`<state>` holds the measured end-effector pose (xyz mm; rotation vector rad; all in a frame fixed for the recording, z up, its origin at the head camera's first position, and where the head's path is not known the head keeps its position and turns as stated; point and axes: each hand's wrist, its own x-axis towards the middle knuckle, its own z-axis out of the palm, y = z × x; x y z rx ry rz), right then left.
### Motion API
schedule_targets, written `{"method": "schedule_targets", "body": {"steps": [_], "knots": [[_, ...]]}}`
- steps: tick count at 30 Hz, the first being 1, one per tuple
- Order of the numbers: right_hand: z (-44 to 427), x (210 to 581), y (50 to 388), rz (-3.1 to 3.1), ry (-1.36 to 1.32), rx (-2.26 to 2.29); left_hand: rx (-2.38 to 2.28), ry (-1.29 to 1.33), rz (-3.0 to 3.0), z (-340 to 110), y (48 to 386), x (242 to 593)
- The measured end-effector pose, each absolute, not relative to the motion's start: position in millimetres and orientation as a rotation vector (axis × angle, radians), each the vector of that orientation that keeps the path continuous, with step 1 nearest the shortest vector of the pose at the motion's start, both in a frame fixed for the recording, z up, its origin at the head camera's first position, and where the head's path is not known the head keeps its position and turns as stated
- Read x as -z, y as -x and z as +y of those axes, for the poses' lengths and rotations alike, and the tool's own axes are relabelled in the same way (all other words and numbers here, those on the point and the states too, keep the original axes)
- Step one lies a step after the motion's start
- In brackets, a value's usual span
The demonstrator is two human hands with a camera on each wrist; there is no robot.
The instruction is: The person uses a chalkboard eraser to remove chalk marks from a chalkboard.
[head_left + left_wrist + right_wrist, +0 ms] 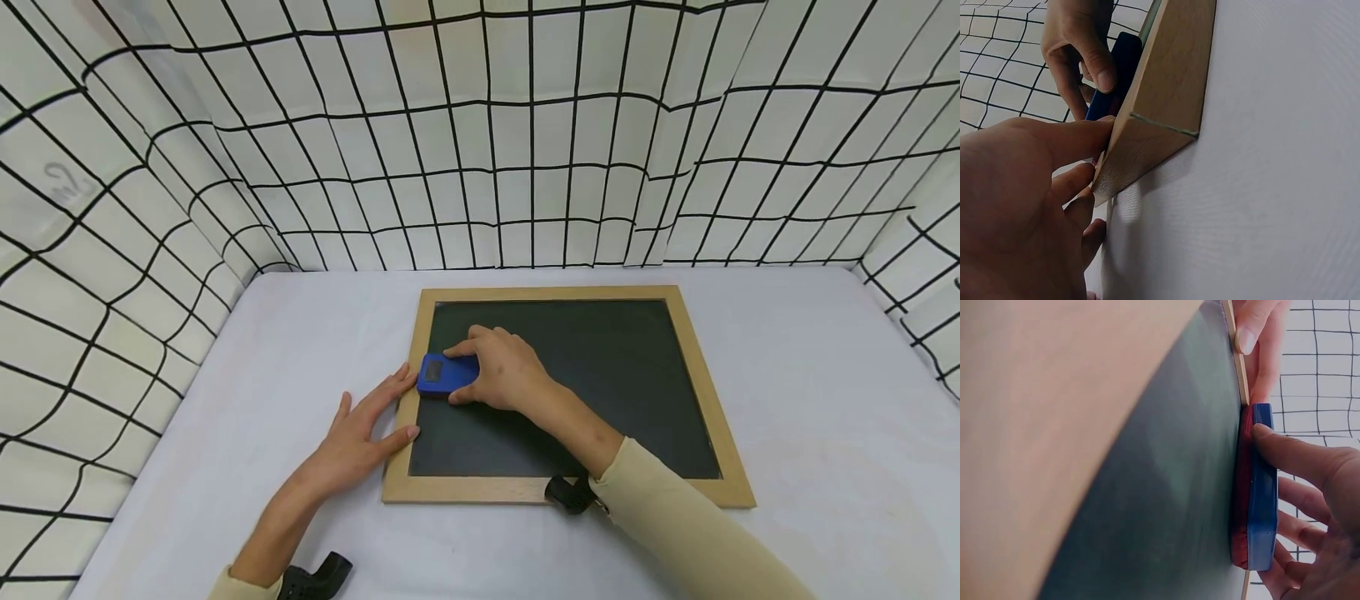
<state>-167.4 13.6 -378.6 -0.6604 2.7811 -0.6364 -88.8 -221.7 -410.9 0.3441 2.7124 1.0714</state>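
A chalkboard in a light wooden frame lies flat on the white-covered table. My right hand grips a blue chalkboard eraser by its long sides, near the board's left edge. Its dark red felt rests against the green-black surface in the right wrist view. My left hand touches the left side of the frame, with its fingers fairly straight and its thumb on the wood. In the left wrist view, the left thumb meets the frame's corner.
White walls with a black wire grid stand behind and to the sides of the table. White cloth covers the tabletop around the board. Black wrist devices are strapped near both sleeves.
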Motion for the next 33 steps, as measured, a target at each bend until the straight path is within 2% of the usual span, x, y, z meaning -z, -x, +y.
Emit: {"method": "schedule_targets", "body": {"steps": [7,18,33], "knots": [[11.0,379.8,174.0,2.839,0.622,0.614,-1.067,-0.344,2.728,-224.3,88.9,410.8],[25.1,382.2,196.8,2.913,0.347,0.689,-1.068,-0.34,2.725,-223.6,89.1,413.3],[105.3,383.3,207.6,2.928,0.084,0.728,-1.067,-0.323,2.719,-221.0,89.4,409.4]]}}
